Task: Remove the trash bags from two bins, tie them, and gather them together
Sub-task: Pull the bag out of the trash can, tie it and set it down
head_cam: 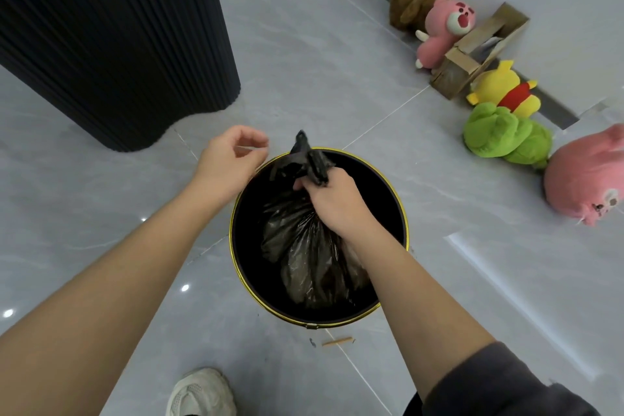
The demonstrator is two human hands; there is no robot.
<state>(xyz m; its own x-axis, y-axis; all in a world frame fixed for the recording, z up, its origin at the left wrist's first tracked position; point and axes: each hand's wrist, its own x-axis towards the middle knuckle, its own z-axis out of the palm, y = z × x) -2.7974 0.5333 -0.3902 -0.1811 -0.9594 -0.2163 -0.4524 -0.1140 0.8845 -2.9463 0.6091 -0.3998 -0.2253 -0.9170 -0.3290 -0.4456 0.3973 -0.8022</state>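
Our right hand grips the bunched neck of the black trash bag, which sits inside the gold-rimmed black bin at frame centre; our left hand hovers beside the rim, loosely curled, empty

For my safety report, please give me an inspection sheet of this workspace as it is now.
Surface: glossy grey tiled floor.
Job's things: black trash bag, neck gathered, sits inside the round bin.
Clutter: small stick on the floor by the bin.
Hands: right hand grips the bag's neck; left hand holds nothing, beside the rim.
Cables: nothing seen.
Surroundings: plush toys and cardboard box along the wall; black ribbed column; white shoe.
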